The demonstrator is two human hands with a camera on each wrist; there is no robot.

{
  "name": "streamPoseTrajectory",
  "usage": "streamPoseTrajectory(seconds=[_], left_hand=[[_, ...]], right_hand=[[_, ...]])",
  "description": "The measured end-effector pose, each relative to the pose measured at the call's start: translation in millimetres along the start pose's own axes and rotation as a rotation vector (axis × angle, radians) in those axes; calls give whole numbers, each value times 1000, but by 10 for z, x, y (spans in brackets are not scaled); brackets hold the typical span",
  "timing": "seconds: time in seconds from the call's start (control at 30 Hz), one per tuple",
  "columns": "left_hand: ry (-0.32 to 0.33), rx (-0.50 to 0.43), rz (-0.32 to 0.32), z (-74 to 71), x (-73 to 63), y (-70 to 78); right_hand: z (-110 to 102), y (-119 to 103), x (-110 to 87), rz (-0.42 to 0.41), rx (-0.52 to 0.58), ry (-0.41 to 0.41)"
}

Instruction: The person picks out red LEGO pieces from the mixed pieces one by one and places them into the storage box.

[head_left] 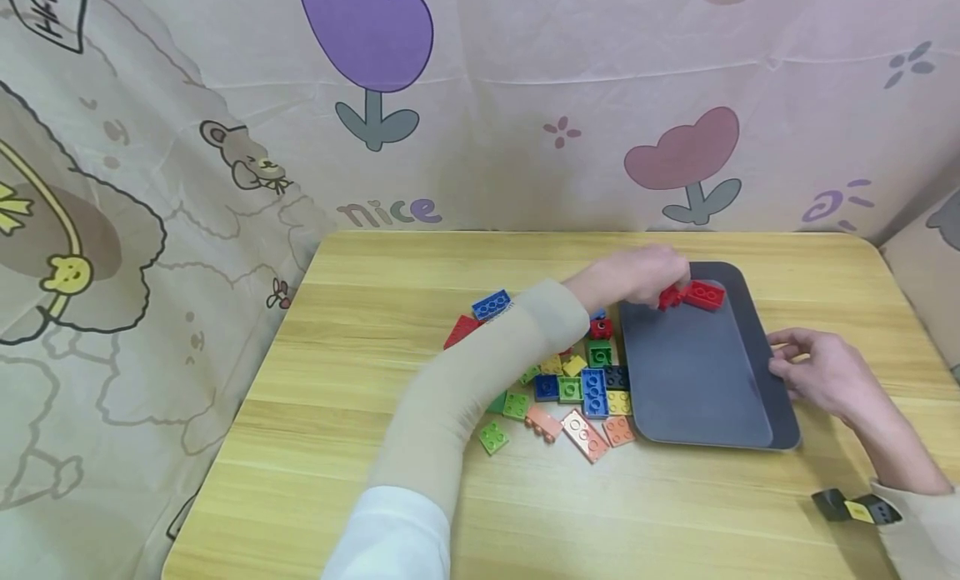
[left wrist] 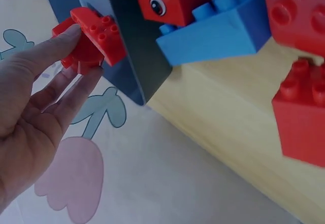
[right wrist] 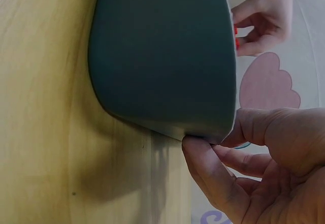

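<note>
My left hand [head_left: 656,273] reaches over the far left corner of a dark grey tray [head_left: 682,380]. Thumb and fingers pinch a red toy building brick [left wrist: 84,54], partly covered by the hand. Right beside it in the head view is a red brick with studs [head_left: 703,295], over the tray's far end. At the tray's right side, my right hand [head_left: 817,370] pinches the rim [right wrist: 210,132] between thumb and fingers. Left of the tray lies a loose group of bricks, among them a blue brick [head_left: 595,392] and a red brick with an eye [head_left: 600,328].
Under the left forearm, part of the brick pile is hidden. Orange bricks [head_left: 585,436] and a light green brick [head_left: 492,437] lie at its near side. The wooden table [head_left: 315,447] meets a patterned cloth [head_left: 510,163] along its far edge.
</note>
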State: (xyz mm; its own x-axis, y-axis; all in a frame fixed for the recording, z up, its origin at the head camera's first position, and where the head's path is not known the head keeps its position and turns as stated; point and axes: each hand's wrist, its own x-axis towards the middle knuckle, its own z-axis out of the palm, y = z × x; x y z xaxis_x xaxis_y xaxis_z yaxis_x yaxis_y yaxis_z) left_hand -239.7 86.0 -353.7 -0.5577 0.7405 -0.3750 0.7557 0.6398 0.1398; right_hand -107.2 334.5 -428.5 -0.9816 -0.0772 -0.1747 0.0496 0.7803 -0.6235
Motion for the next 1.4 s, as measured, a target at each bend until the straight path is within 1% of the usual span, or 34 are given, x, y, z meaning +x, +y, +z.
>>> streamPoseTrajectory(seconds=[0.33, 0.6, 0.77, 0.87, 1.0, 1.2, 1.4], left_hand=[[-4, 9, -57, 118, 96, 0], [-29, -25, -87, 191, 148, 10], [-49, -25, -103, 221, 173, 36], [-54, -1, -106, 241, 178, 47], [-47, 21, -92, 275, 168, 47], [-42, 38, -96, 309, 179, 49], [-40, 41, -100, 321, 203, 42]], right_hand=[[-9, 5, 2, 9, 3, -7], [-16, 2, -2, 8, 0, -11], [-11, 4, -4, 6, 0, -10], [-7, 7, -4, 5, 7, -12], [-3, 8, -1, 7, 10, -17], [-7, 9, 0, 14, 6, -18], [-1, 5, -1, 2, 2, -3]])
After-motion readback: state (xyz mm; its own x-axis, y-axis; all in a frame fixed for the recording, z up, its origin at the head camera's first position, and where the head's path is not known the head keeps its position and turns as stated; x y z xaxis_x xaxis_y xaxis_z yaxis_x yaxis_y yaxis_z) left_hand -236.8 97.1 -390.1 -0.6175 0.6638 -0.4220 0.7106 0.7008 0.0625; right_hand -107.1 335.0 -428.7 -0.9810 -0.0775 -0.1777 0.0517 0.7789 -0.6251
